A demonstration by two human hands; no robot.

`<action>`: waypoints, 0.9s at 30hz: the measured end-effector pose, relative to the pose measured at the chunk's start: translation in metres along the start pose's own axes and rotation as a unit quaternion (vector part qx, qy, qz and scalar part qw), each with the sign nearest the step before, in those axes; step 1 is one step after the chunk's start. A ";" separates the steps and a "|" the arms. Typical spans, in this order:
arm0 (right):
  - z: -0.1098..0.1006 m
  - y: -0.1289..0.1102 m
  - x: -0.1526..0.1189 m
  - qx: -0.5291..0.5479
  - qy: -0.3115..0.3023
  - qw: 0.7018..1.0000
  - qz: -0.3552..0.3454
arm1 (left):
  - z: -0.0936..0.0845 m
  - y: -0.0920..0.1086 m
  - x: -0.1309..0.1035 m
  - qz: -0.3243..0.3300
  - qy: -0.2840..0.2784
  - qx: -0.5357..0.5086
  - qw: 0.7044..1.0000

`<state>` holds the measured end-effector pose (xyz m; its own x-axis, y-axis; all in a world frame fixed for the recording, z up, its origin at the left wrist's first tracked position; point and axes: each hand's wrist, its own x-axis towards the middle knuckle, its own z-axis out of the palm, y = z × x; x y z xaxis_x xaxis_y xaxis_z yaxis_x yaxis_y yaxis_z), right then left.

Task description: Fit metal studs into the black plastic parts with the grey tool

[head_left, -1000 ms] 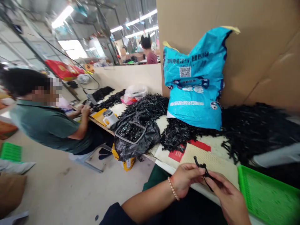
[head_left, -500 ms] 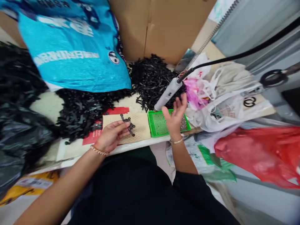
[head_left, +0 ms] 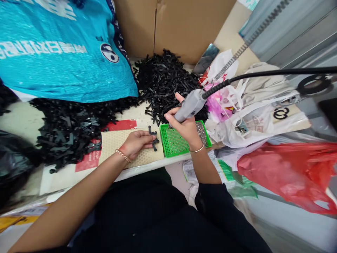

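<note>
My left hand (head_left: 138,143) pinches a small black plastic part (head_left: 153,139) with several arms, just above the beige textured mat (head_left: 118,140). In my right hand (head_left: 185,128) is the grey electric screwdriver (head_left: 190,104), its lower end pointing down at the left part of the green tray (head_left: 162,142). Small screws stand in rows in that tray, and loose ones lie at its right side. The screwdriver's tip is mostly hidden behind my fingers. A black cable (head_left: 252,74) runs from the tool's top to the right.
Heaps of black parts lie behind the tray (head_left: 165,80) and at the left (head_left: 63,133). A blue bag (head_left: 68,59) rests on the left heap. Plastic bags (head_left: 258,123) and a red bag (head_left: 289,172) are at the right. A phone (head_left: 206,58) leans near the cardboard (head_left: 184,28).
My right hand, open before, has closed around the screwdriver. My left hand has brought the black part closer to the green tray. The view has shifted.
</note>
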<state>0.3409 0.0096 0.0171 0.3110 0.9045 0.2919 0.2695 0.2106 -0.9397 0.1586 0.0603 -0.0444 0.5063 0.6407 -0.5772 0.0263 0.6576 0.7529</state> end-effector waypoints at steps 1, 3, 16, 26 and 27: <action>0.003 0.004 0.003 0.024 0.003 1.000 -0.006 | 0.000 0.000 0.000 -0.002 0.000 0.001 1.000; 0.010 0.015 0.011 0.067 0.021 0.998 -0.008 | -0.001 0.000 0.001 -0.003 -0.002 0.000 1.000; 0.024 0.076 0.024 0.123 0.086 0.988 0.035 | -0.004 -0.001 0.003 -0.009 -0.023 -0.004 1.000; 0.023 0.081 0.026 0.133 0.085 0.986 0.047 | -0.004 -0.001 0.002 -0.013 -0.024 -0.005 1.000; 0.023 0.081 0.025 0.134 0.084 0.986 0.046 | -0.004 -0.001 0.002 -0.012 -0.026 -0.005 1.000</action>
<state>0.3496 0.0580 -0.0556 0.4748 0.8552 0.2078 -0.0096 0.2411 -0.9704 0.1562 0.0624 -0.0472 0.5491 0.6031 -0.5786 0.0313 0.6769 0.7354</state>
